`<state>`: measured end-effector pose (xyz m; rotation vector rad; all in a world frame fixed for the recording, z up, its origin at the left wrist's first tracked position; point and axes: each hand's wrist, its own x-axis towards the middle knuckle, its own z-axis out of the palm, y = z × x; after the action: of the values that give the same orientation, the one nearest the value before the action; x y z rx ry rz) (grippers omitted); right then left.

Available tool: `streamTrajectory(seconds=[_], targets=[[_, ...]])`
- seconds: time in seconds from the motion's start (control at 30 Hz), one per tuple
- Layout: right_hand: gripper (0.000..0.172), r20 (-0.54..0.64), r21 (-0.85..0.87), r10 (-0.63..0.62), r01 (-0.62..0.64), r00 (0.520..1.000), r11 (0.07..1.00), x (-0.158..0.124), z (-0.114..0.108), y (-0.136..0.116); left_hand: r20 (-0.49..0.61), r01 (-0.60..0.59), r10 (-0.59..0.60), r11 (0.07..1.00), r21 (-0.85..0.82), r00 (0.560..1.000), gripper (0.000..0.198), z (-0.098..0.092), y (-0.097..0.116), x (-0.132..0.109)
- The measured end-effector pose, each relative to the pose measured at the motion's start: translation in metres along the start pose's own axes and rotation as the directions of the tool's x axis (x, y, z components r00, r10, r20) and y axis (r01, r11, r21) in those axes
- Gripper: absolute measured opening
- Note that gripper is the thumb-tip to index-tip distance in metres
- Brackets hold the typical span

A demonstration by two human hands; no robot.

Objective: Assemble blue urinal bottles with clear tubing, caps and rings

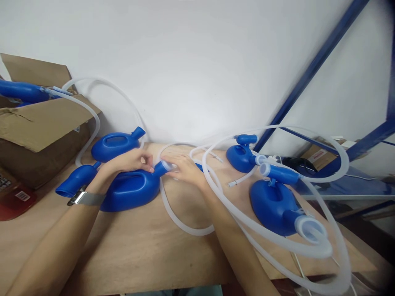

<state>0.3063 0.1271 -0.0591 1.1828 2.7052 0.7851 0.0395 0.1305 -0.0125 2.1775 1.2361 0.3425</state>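
A blue plastic urinal bottle (132, 193) with a moulded handle lies on the wooden table in front of me. My left hand (137, 160) reaches over it with curled fingers, the tips gripping near its neck. At the bottle's mouth, my right hand (185, 168) has its fingers closed around a translucent white cap (167, 166); the fingers partly hide it. Behind the left hand rests a second blue urinal bottle (114, 144). Beside my left wrist lies a blue funnel-shaped piece (77, 181). A translucent tube (188, 230) curves below my right hand.
On the right stand two more blue urinal bottles (271, 205) with coiled translucent tubes (265, 230) looping over the wooden table (148, 255). An open cardboard box (46, 127) with blue parts and a red container (18, 201) are at the left. A blue metal frame (308, 78) rises at right.
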Motion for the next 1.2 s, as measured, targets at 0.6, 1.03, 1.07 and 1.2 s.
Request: streamTrajectory(seconds=[0.6,1.03,1.07,1.2], targets=[[0.077,0.025,-0.029,0.006,-0.005,1.0,1.0,0.0,-0.002,0.0,-0.092,-0.168,0.195,0.957,0.236,0.977,0.027,0.012,0.001,-0.005],[0.078,0.007,-0.082,0.041,-0.04,0.999,0.996,-0.007,0.0,0.012,-0.187,-0.219,0.277,0.934,0.281,0.942,0.034,0.025,0.008,-0.001],[0.079,0.003,-0.081,0.045,-0.045,0.999,0.996,-0.008,0.0,0.013,-0.198,-0.226,0.288,0.931,0.285,0.937,0.034,0.027,0.008,0.0],[0.08,0.012,-0.054,0.044,-0.044,0.999,0.998,-0.011,-0.001,0.018,-0.18,-0.248,0.308,0.924,0.292,0.934,0.037,0.03,0.009,0.004]])
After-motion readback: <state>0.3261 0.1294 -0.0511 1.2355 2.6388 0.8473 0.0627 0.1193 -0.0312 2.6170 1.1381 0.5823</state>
